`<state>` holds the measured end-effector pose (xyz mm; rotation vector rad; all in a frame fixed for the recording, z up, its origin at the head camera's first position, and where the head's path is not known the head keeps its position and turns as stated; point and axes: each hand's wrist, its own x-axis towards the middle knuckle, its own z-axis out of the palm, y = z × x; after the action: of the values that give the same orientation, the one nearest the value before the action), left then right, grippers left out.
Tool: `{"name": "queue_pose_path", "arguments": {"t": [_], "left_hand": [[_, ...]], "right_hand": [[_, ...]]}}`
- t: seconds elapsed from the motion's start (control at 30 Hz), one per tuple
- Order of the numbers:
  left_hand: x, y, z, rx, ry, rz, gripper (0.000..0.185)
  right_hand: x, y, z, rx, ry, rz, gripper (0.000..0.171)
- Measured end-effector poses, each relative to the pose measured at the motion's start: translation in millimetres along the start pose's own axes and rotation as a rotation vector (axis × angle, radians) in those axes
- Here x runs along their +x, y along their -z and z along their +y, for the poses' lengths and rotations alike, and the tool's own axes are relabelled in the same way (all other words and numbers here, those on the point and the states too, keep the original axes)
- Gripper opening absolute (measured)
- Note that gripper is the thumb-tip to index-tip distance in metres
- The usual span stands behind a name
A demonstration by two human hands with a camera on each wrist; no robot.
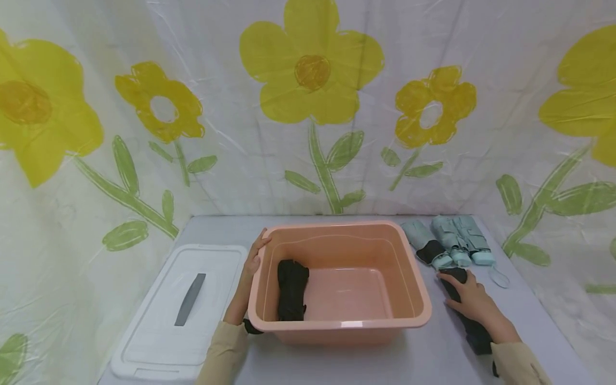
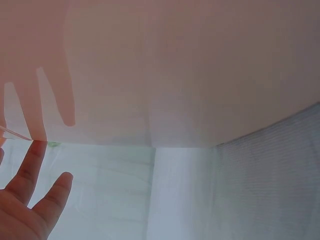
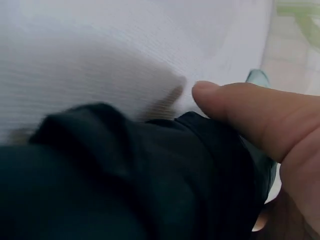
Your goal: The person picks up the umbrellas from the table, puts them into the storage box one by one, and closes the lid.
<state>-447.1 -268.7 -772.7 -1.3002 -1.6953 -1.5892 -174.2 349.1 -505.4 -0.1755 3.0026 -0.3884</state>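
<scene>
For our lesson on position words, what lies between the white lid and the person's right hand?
In the head view: the left hand and the pink tub holding a black bundle.

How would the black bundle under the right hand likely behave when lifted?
The black bundle will probably keep its long shape, as it lies fairly straight under the right hand. Its creased, folded fabric may give or shift slightly when squeezed. Its rounded sides suggest it could roll if pushed sideways.

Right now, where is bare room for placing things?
Free: inside the pink tub, right of its black bundle; table in front, between left sleeve and dark bundle in the right hand. Crowded: far right, pale-blue bundles; left, white lid.
</scene>
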Motion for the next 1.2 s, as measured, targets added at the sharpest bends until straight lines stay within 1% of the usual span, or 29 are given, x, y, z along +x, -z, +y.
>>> {"name": "queue_pose_path", "arguments": {"t": [0.1, 0.27, 0.43, 0.57, 0.63, 0.67, 0.8, 0.87, 1.0, 1.2], "left_hand": [[1.0, 0.1, -0.8, -0.006, -0.001, 0.000, 0.079], [4.9, -1.2, -0.1, -0.009, 0.005, -0.007, 0.079], [8.0, -3.3, 5.2, -0.006, 0.018, -0.007, 0.077], [11.3, -6.3, 13.5, -0.008, 0.032, -0.003, 0.076], [14.8, -8.0, 16.5, -0.001, 0.014, -0.004, 0.075], [14.7, -8.2, 15.7, -0.001, 0.009, -0.004, 0.076], [12.7, -7.0, 5.9, 0.017, -0.022, -0.006, 0.077], [9.1, -5.7, 0.5, 0.013, -0.017, -0.008, 0.077], [6.2, -4.9, -3.3, 0.006, -0.020, -0.014, 0.077], [4.7, -4.3, -7.9, 0.006, -0.019, -0.014, 0.074]], "right_hand": [[5, 3, 0, -0.015, -0.018, -0.010, 0.053], [8, 7, 3, 0.008, -0.018, -0.006, 0.048], [7, 12, 6, 0.068, -0.015, 0.001, 0.046], [7, 18, 5, 0.106, -0.009, 0.010, 0.045], [7, 21, 3, 0.116, -0.010, 0.014, 0.045], [7, 22, 3, 0.121, -0.014, 0.014, 0.045], [9, 22, 0, 0.134, 0.004, 0.068, 0.044], [10, 22, -1, 0.136, 0.026, 0.111, 0.043], [12, 23, -5, 0.147, 0.062, 0.191, 0.043], [13, 31, -13, 0.180, 0.083, 0.239, 0.044]]}}
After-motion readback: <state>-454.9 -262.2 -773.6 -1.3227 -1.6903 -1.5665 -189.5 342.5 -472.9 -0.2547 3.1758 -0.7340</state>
